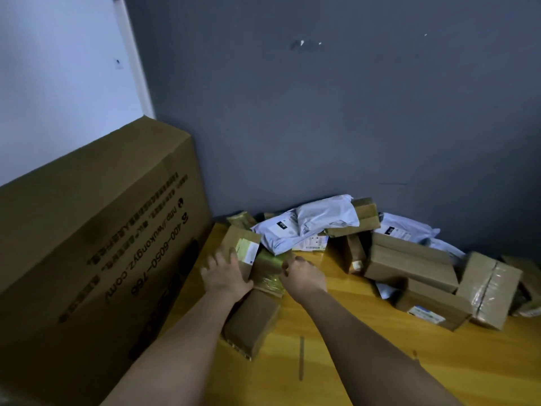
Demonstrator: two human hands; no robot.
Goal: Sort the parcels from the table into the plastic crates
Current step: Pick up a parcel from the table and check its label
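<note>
Both hands are working the left end of the parcel pile on the yellow worktop (336, 361). The left hand (225, 275) lies flat with fingers spread on a small labelled box (241, 247), so that grip is open and just pressing. The right hand (303, 276) has its fingers curled at the edge of a tape-wrapped box (268, 269); can't tell if it actually holds it. Best bet here: steady the labelled box, slide one parcel free, don't drag the white mailers (304, 227) down. Rough count: about three white mailers and maybe nine or ten brown boxes, some half buried. One huge carton (96, 230) stands at left. No plastic crates in view.
</note>
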